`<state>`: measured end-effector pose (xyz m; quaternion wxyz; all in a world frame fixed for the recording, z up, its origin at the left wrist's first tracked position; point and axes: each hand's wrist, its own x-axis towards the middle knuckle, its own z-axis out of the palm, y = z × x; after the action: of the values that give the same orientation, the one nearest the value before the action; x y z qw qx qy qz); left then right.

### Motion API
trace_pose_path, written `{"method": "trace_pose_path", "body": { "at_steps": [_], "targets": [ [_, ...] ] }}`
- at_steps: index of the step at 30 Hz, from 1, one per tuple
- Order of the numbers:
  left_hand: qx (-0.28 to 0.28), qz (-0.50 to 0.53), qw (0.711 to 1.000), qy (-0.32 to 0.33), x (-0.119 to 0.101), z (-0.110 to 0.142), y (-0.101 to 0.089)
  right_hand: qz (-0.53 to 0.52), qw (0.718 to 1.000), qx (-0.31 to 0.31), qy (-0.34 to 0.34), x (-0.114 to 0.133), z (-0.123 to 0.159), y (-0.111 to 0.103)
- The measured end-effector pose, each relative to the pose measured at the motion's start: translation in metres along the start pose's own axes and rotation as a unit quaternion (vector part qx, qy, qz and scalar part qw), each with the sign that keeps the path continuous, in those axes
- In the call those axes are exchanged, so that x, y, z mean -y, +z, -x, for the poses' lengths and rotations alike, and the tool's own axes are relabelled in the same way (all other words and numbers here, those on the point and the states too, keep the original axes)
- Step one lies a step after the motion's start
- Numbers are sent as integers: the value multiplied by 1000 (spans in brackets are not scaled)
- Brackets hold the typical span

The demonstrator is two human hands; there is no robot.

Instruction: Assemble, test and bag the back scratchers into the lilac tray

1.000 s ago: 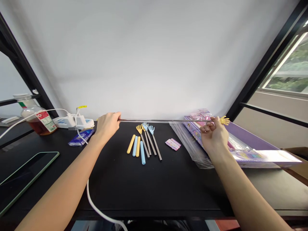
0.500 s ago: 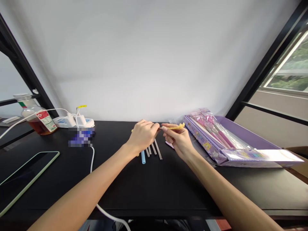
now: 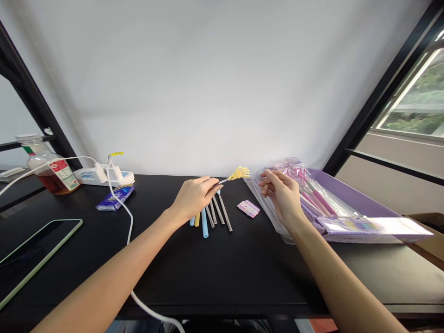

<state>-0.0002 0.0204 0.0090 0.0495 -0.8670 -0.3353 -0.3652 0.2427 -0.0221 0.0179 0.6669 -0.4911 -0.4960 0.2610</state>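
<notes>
My left hand (image 3: pixel 192 196) grips a back scratcher with a yellow hand-shaped head (image 3: pixel 239 173), its metal shaft angled up to the right out of my fingers. The rest of the shaft is hidden under the hand. Below that hand, several metal rods (image 3: pixel 225 212) lie side by side on the black desk, with a light blue tube (image 3: pixel 205 226) and a yellow one (image 3: pixel 197 220) beside them. My right hand (image 3: pixel 284 194) is raised near the clear plastic sleeves (image 3: pixel 265 206), fingers loosely bent and apart, with nothing visible in them. Between the hands lies a small pink-and-purple card (image 3: pixel 248 208).
At right stands an open purple box (image 3: pixel 347 189) with bagged pink back scratchers (image 3: pixel 321 196). Leftward are a tissue pack (image 3: pixel 116 198), a power strip (image 3: pixel 104 175), a bottle of brown liquid (image 3: pixel 55 173) and a phone (image 3: pixel 38 254). A white cable (image 3: pixel 130 226) crosses the desk.
My right hand has let go of the back scratcher and moved right. The yellow head now shows spread fingers. My left hand has shifted slightly left, and the card is uncovered.
</notes>
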Motion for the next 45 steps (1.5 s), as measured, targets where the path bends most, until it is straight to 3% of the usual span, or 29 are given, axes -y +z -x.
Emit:
{"method": "trace_pose_path", "body": {
  "at_steps": [1, 2, 5, 7, 10, 16, 22, 29, 31, 35, 38, 41, 43, 45],
  "targets": [
    [9, 16, 1000, -12, -2, 0, -1, 124, 992, -11, -27, 0, -2, -6],
    [23, 35, 999, -25, -5, -1, -2, 254, 966, -16, -51, -1, -3, -12],
    [58, 93, 992, -62, -12, -2, -5, 536, 842, 17, -51, -7, -6, -26],
    [70, 108, 989, -72, -14, -2, -6, 616, 786, 50, -8, -12, -7, -31],
    [80, 106, 988, -75, -15, -2, -5, 663, 745, 64, 24, -14, -7, -30],
    [84, 128, 984, -87, -15, -1, -6, 663, 747, 46, 8, -9, -10, -29],
    [87, 135, 982, -95, -14, 0, -6, 652, 756, 45, 34, -9, -13, -35],
    [89, 134, 982, -98, -14, 0, -6, 684, 728, 48, 22, -6, -10, -33],
    [89, 133, 982, -97, -15, 1, -6, 669, 742, 43, 8, -6, -10, -33],
    [86, 148, 980, -101, -16, 2, -5, 596, 801, 49, -4, -12, -12, -35],
    [71, 195, 970, -127, -16, 0, -4, 588, 808, 46, -20, -11, -10, -38],
    [61, 310, 928, -200, -15, -4, -5, 577, 810, -4, -104, 1, -7, -29],
    [78, 445, 858, -243, -15, -8, -8, 544, 816, -17, -194, 12, -5, -13],
    [101, 575, 769, -260, -15, -10, -12, 519, 812, 19, -268, 23, -3, 10]
  ]
}}
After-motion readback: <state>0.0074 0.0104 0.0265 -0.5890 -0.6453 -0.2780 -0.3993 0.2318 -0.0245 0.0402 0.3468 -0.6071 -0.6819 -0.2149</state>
